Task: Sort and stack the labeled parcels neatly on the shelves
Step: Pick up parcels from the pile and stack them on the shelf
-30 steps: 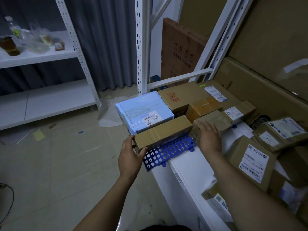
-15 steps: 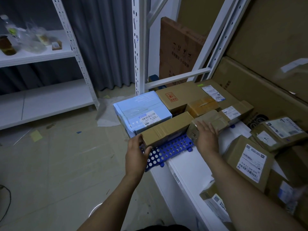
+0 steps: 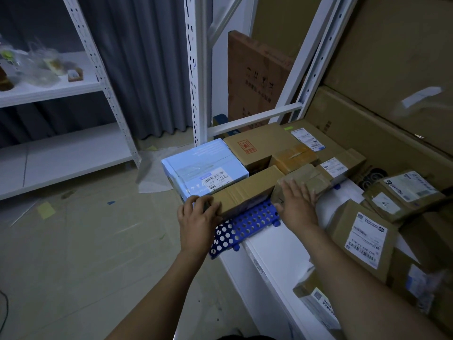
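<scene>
A long brown carton (image 3: 247,190) lies on a blue perforated tray (image 3: 245,224) at the shelf's left end, against a light blue labeled parcel (image 3: 203,165). My left hand (image 3: 196,212) grips the carton's near left end, fingers curled over its corner. My right hand (image 3: 296,202) lies flat with straight fingers on a small taped brown box (image 3: 311,180) just right of the carton. Behind them sit a large brown box with a red stamp (image 3: 255,146), a small orange-taped box (image 3: 294,155) and a labeled box (image 3: 340,165).
More labeled parcels (image 3: 362,236) crowd the white shelf (image 3: 277,246) on the right, against big cardboard cartons (image 3: 382,123). A white upright post (image 3: 193,69) stands behind the blue parcel. Another white rack (image 3: 61,153) stands at the left over a paper-strewn floor.
My left hand has slid the long carton right and back, closer against the blue parcel and the small taped box. My right hand has stayed on the taped box.
</scene>
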